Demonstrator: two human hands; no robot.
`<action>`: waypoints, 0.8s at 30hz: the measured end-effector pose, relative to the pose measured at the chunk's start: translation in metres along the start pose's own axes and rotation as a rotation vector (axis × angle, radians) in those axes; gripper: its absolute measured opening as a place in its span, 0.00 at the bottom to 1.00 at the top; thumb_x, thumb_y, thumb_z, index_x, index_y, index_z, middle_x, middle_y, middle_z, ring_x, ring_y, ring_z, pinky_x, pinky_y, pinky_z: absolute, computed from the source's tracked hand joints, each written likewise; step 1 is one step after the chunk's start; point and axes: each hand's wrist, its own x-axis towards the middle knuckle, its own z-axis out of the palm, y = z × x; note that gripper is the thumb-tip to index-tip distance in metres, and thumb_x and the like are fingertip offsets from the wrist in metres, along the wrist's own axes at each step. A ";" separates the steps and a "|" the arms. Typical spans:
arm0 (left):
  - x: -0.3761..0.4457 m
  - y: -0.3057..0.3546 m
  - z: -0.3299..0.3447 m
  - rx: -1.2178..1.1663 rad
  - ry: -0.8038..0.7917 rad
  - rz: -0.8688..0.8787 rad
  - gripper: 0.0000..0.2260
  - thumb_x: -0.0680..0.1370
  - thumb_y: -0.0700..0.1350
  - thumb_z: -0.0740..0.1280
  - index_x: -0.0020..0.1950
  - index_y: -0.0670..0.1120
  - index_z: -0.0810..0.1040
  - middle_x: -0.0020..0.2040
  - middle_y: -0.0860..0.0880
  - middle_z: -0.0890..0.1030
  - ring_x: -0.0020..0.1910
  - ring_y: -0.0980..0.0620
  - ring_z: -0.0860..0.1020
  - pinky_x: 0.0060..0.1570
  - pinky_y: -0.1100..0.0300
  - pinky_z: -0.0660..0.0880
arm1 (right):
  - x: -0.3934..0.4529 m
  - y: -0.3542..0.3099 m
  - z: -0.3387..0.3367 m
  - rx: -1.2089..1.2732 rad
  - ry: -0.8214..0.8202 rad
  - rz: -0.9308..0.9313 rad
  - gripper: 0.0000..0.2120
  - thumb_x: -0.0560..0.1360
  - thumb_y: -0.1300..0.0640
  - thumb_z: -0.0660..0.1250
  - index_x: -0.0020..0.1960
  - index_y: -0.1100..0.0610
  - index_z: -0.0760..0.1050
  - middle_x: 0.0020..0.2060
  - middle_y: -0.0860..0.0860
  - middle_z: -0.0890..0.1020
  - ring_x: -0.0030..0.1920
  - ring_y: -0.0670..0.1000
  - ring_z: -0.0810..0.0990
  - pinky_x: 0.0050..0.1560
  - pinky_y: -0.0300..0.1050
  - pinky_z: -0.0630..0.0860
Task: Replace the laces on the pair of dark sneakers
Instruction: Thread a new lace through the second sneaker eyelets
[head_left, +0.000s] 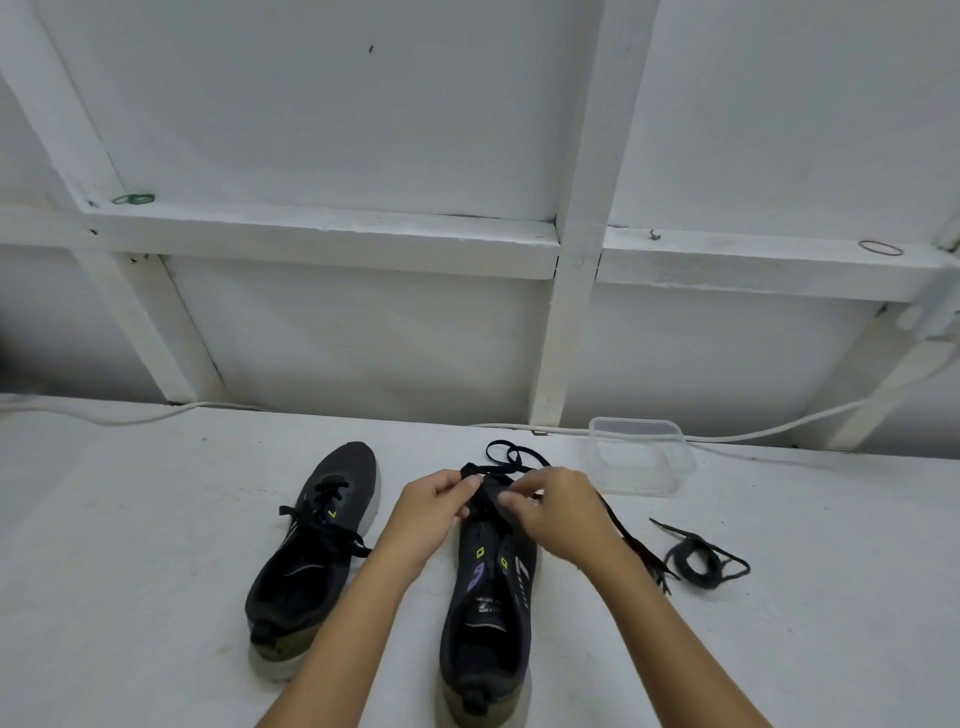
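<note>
So I count two dark sneakers (318, 540) (488, 613), two loose black laces (524, 462) (698, 558), one clear plastic container (641, 457), two rubber bands (134, 199) (880, 248) on the ledge, and one white cable (779, 428).

Two sneakers stand side by side on the bench (130, 519), toes toward the wall: the laced sneaker (311, 551) at left, the other sneaker (488, 613) just right of it. Both hands meet over the toe end of the right-hand sneaker, left hand (434, 506) on its left side, right hand (563, 512) on its right, with a lace (511, 457) trailing behind and to the right. A coiled lace (698, 561) lies further right on the bench; a plastic container (641, 457) sits behind it, near the wall, with a cable (779, 428) running along the bench's back edge.
</note>
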 end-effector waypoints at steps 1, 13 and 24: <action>0.001 0.001 0.000 -0.002 0.001 0.020 0.06 0.79 0.48 0.70 0.49 0.47 0.84 0.39 0.53 0.84 0.36 0.59 0.78 0.34 0.71 0.70 | -0.003 -0.003 0.006 0.080 -0.075 -0.031 0.07 0.75 0.45 0.73 0.48 0.47 0.85 0.42 0.42 0.85 0.42 0.34 0.79 0.42 0.30 0.72; -0.004 0.010 -0.007 -0.023 -0.010 0.126 0.04 0.79 0.45 0.70 0.47 0.48 0.84 0.36 0.60 0.82 0.35 0.67 0.77 0.35 0.76 0.69 | -0.002 -0.002 0.025 0.425 -0.092 0.078 0.08 0.79 0.52 0.67 0.48 0.46 0.86 0.36 0.38 0.84 0.40 0.39 0.81 0.46 0.35 0.76; 0.005 0.035 -0.027 0.748 -0.150 0.284 0.10 0.82 0.58 0.61 0.53 0.58 0.81 0.40 0.56 0.82 0.39 0.60 0.77 0.41 0.62 0.71 | -0.008 -0.014 0.005 0.515 -0.109 0.096 0.17 0.81 0.45 0.64 0.46 0.56 0.85 0.38 0.51 0.86 0.38 0.45 0.85 0.37 0.43 0.79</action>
